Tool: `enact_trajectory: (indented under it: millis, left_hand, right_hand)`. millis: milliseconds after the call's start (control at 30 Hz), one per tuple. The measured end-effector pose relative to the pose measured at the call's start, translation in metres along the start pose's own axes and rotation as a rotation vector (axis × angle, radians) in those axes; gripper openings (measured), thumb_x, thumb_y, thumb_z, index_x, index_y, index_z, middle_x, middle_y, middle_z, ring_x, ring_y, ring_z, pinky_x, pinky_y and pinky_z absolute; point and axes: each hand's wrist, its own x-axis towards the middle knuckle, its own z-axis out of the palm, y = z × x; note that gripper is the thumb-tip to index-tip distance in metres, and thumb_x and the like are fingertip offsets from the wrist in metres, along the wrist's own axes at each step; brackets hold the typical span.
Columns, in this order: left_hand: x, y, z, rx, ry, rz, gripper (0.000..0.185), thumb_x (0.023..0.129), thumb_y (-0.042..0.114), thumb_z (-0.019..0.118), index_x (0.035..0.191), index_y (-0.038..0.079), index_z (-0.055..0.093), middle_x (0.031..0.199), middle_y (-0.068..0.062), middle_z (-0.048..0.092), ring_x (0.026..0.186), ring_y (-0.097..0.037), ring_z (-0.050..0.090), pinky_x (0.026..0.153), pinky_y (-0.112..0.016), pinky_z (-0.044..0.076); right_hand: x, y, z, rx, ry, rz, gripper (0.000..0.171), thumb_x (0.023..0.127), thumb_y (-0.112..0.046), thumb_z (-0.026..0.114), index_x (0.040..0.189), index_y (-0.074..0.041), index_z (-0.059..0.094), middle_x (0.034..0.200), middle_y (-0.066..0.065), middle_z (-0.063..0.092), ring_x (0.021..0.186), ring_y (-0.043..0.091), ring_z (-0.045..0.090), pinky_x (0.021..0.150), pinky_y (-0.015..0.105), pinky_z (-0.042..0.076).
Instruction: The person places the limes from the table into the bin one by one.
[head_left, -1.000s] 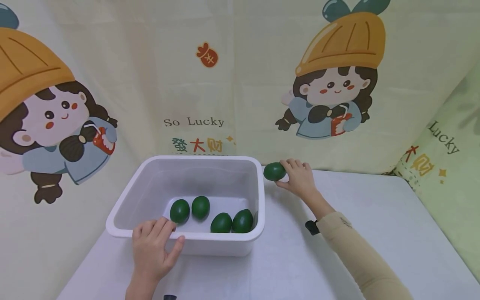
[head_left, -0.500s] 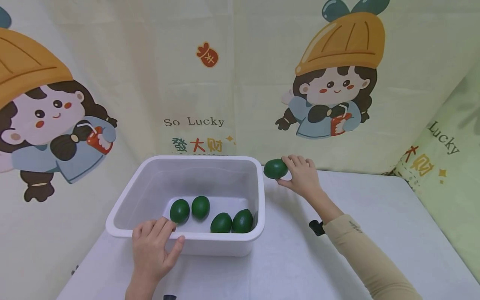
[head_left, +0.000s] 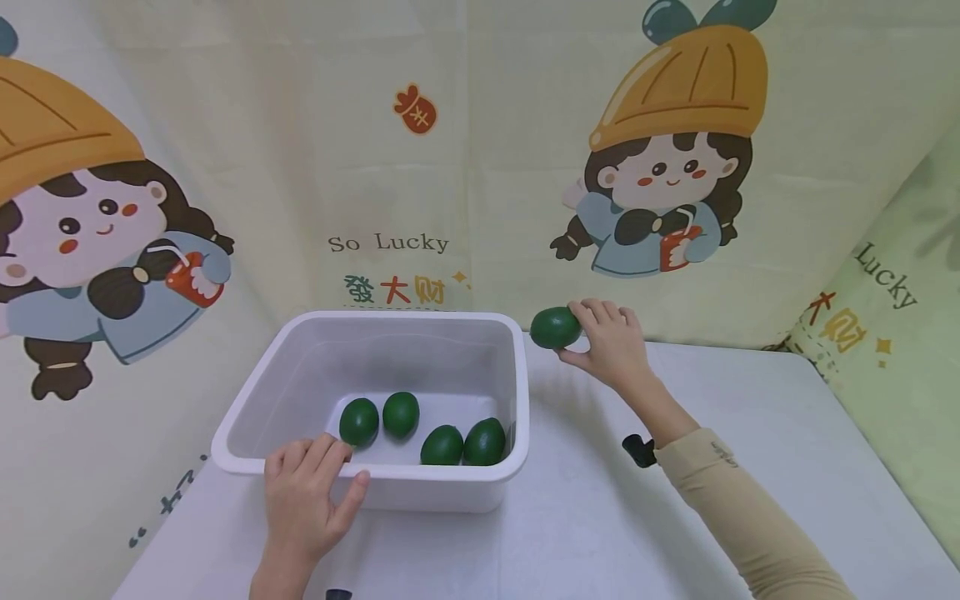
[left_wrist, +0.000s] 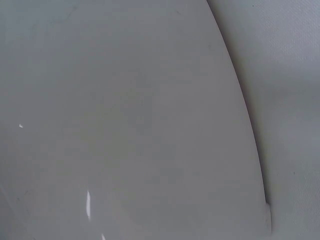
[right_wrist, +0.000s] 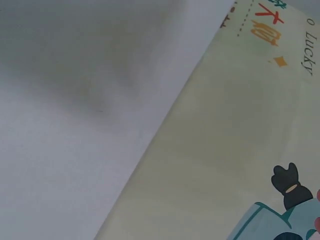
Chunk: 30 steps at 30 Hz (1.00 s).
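In the head view my right hand (head_left: 615,346) holds a dark green, egg-shaped avocado (head_left: 556,327) between thumb and fingers. It is raised just outside the right rim of a white plastic basin (head_left: 420,473). My left hand (head_left: 303,496) grips the basin's near rim, fingers hooked over the edge and thumb along the outside. Several like avocados (head_left: 401,415) lie on the basin floor, two near the middle and two toward the right front. Neither wrist view shows a hand; the left one shows the smooth basin wall (left_wrist: 140,120).
The basin stands on a white-covered table (head_left: 750,467), against a pale cloth backdrop (head_left: 510,167) printed with cartoon figures and lettering. A small black device (head_left: 639,451) sits at my right wrist. The right wrist view takes in the table edge and backdrop.
My right hand has risen a little and shifted slightly right, carrying the avocado with it. My left hand, the basin and the avocados inside have stayed in place.
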Motion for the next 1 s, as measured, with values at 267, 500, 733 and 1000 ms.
enact_trajectory:
  millis: [267,500,733,1000]
  left_hand:
    - [0.001,0.0,-0.001,-0.003,-0.001,0.002,0.049,0.089,0.047,0.034,0.072,0.007,0.054,0.071,-0.005,0.05,0.069,-0.026,0.04,0.069,-0.044,0.026]
    - [0.001,0.0,-0.002,0.0,-0.007,-0.001,0.049,0.09,0.048,0.033,0.072,0.007,0.054,0.071,-0.005,0.05,0.069,-0.026,0.04,0.069,-0.043,0.026]
    - [0.0,0.001,-0.002,0.003,-0.027,-0.015,0.051,0.09,0.049,0.032,0.072,0.007,0.054,0.071,-0.006,0.05,0.07,-0.026,0.04,0.069,-0.044,0.026]
    - [-0.002,0.002,-0.003,0.0,-0.03,-0.019,0.051,0.09,0.049,0.032,0.072,0.007,0.054,0.071,-0.006,0.051,0.071,-0.026,0.041,0.069,-0.044,0.026]
  right_hand:
    - [0.005,-0.003,-0.012,0.005,0.08,-0.024,0.072,0.064,-0.044,0.078,0.12,-0.011,0.049,0.117,0.014,0.051,0.107,0.031,0.046,0.085,0.051,0.039]
    - [0.009,-0.009,-0.022,0.013,0.138,-0.065,0.071,0.063,-0.043,0.078,0.119,-0.009,0.05,0.115,0.013,0.052,0.105,0.031,0.048,0.084,0.05,0.04]
    - [0.012,-0.018,-0.032,0.034,0.13,-0.074,0.073,0.063,-0.043,0.079,0.121,-0.009,0.051,0.118,0.014,0.052,0.109,0.03,0.046,0.086,0.05,0.039]
    - [0.015,-0.028,-0.039,0.044,0.14,-0.094,0.072,0.062,-0.043,0.08,0.12,-0.01,0.052,0.117,0.013,0.053,0.109,0.031,0.047,0.087,0.05,0.038]
